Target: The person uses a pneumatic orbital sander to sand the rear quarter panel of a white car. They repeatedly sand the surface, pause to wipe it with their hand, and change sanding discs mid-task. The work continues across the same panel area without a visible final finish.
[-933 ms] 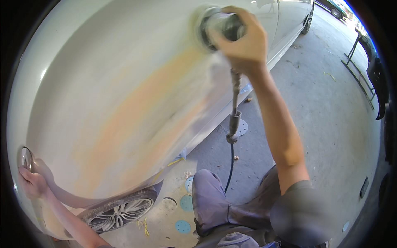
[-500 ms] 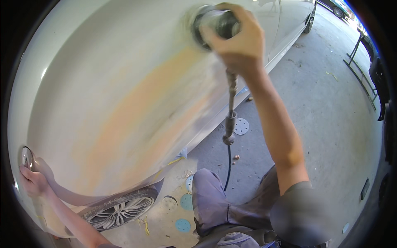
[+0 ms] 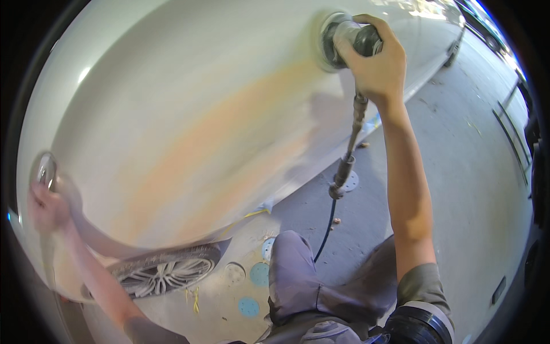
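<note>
My right hand [image 3: 379, 63] is wrapped round the top of a round air sander [image 3: 338, 41]. The sander's pad lies against a pale car body panel [image 3: 229, 74], at the far right end of an orange-yellow sanded streak. A jointed hose fitting [image 3: 351, 146] hangs below the hand and runs into a thin dark hose [image 3: 325, 241]. At the far left my left hand [image 3: 50, 209], a little blurred, has its fingers curled at the lower end of a shiny car door handle [image 3: 46, 169].
Below the panel sits a car wheel [image 3: 166, 277]. Sanding discs [image 3: 259, 274] and yellow tape scraps [image 3: 196, 300] lie on the concrete floor [image 3: 458, 218] around my legs. Blue masking film [image 3: 267, 204] clings to the panel's lower edge. A dark metal stand [image 3: 511, 143] stands at the right.
My right hand has moved the sander to the right along the panel. The whole view has shifted and turned a little. My left hand remains at the door handle.
</note>
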Demonstrator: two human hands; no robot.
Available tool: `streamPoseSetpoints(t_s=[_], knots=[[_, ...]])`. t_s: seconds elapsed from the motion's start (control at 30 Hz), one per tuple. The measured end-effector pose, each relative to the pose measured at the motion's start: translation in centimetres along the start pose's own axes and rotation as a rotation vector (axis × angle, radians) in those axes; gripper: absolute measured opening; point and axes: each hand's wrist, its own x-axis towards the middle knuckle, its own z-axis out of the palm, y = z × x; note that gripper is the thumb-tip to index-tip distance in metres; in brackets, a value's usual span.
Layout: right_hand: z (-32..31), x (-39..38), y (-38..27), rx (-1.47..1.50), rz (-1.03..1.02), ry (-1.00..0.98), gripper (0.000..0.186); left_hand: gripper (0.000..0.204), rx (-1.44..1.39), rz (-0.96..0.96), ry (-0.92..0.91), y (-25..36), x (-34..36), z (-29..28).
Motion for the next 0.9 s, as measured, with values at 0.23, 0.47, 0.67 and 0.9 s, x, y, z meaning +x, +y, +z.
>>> streamPoseSetpoints(t_s=[0.23,0.47,0.67,0.9], knots=[[5.9,-8.4,-17.6,0.098,-0.4,-0.317,0.032,0.037,-0.218,0.225,0.079,4.1,-0.7,-2.7],[9.1,-14.8,-28.1,0.172,-0.682,-0.406,0.02,0.035,-0.397,0.273,0.043,6.4,-1.0,-5.1],[6.8,-12.7,-22.4,0.1,-0.469,-0.454,0.04,0.035,-0.38,0.205,0.039,6.6,-1.1,-5.0],[6.8,-10.5,-19.7,0.1,-0.443,-0.2,0.047,0.039,-0.362,0.243,0.138,6.5,-1.1,-3.9]])
